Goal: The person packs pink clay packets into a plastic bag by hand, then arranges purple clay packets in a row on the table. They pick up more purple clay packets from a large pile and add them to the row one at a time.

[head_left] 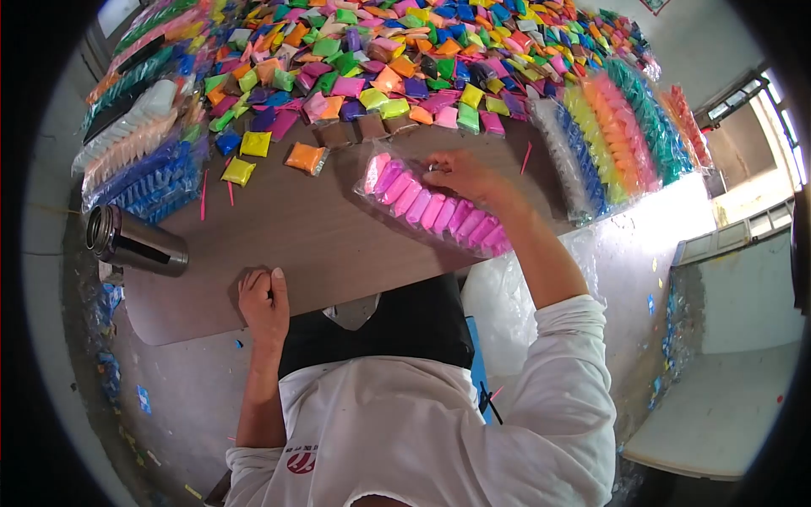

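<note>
A long clear plastic bag lies slantwise on the table, filled with a row of several pink and magenta packets. My right hand is over its far edge, fingers curled and fingertips close together; whatever they grip is too small to make out. My left hand rests in a loose fist at the table's near edge, thumb on top, with nothing visible in it. Beyond the bag lie brown packets, an orange packet and yellow packets.
A big heap of coloured packets covers the table's far side. Filled bags stand in rows at the right and left. A steel flask lies toward the left edge. Thin pink sticks are scattered on the tabletop.
</note>
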{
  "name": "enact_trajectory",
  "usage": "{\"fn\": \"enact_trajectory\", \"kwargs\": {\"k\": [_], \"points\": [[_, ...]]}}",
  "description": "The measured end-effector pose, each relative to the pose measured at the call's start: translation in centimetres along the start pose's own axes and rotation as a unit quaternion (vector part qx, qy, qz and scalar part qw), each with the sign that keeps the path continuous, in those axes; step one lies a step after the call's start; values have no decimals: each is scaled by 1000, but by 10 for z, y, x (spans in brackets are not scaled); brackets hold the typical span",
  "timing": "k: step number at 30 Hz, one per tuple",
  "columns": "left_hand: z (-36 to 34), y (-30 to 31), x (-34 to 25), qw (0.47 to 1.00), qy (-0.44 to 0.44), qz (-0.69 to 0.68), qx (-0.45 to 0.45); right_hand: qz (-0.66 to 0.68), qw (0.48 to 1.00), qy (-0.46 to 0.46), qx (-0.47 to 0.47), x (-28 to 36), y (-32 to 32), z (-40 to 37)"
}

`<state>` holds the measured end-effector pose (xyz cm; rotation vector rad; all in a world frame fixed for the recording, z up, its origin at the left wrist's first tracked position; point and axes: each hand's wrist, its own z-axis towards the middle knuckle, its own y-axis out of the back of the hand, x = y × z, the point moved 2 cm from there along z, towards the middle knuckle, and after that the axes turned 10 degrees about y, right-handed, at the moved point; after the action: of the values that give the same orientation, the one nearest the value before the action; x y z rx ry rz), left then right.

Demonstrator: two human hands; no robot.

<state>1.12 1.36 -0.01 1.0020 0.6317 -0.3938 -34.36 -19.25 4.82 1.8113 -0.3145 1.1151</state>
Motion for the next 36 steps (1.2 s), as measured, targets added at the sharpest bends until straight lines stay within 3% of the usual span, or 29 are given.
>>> {"fn": "enact_trajectory", "kwargs": {"k": [3,6,9,14,18,30,36], "points": [[0,-1,0,1000,-7,14,-3,114,993,-7,16,16,5,-10],[-1,-2,0,1000,-11,29,0,68,996,21,60,31,12,-27],[-1,-2,0,999,-15,39,-3,-71,992,82,69,28,8,-26],[-1,-4,-1,998,-24,49,-10,-200,975,75,64,39,1,-30],[-1,-3,-1,998,-22,60,0,-253,965,69,-3,21,-13,-35],[0,-6,-7,995,-58,86,-7,-189,969,107,-121,5,-13,-74],[3,-19,5,999,-13,14,31,-185,965,87,-162,59,26,-133]]}}
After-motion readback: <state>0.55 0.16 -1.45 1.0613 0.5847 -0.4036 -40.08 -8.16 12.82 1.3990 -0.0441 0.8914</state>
